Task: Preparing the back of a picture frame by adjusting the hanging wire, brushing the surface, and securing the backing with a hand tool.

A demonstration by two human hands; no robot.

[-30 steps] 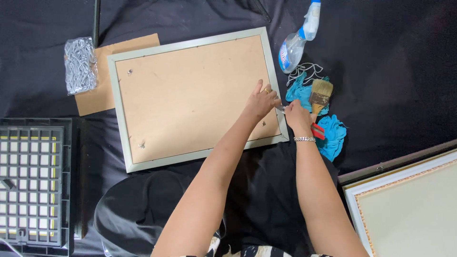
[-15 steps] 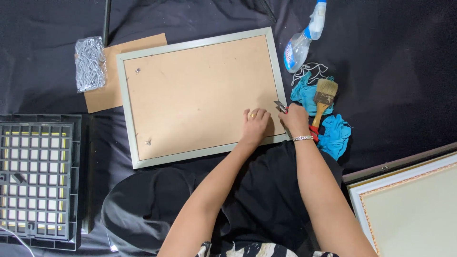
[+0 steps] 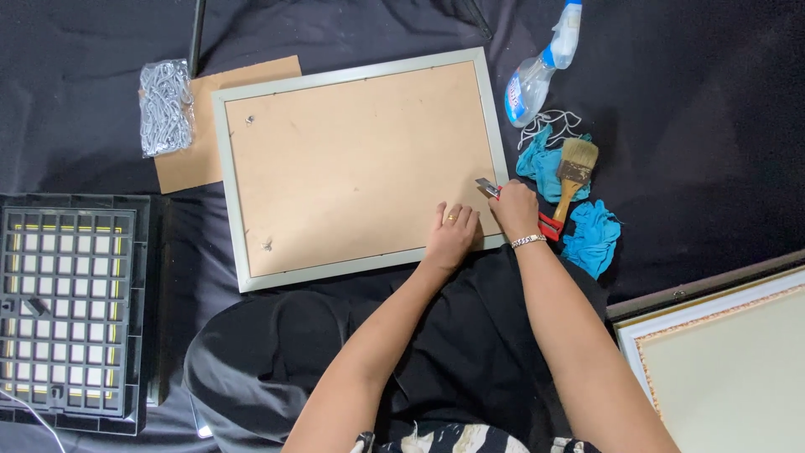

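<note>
Picture frame face down on black cloth, brown backing up. Left hand flat, fingers spread, pressing backing near frame's lower right corner. Right hand closed around red utility knife, blade tip at frame's right edge, just above left hand. Paintbrush and blue rags right of frame; spray bottle off its upper right corner.

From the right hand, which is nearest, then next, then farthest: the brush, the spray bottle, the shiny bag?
Measured from the right hand in the head view:
1. Brush, just right of the hand, on the blue cloths.
2. Spray bottle, up past the frame's top right corner.
3. Shiny bag, far across the frame, at the top left.
</note>
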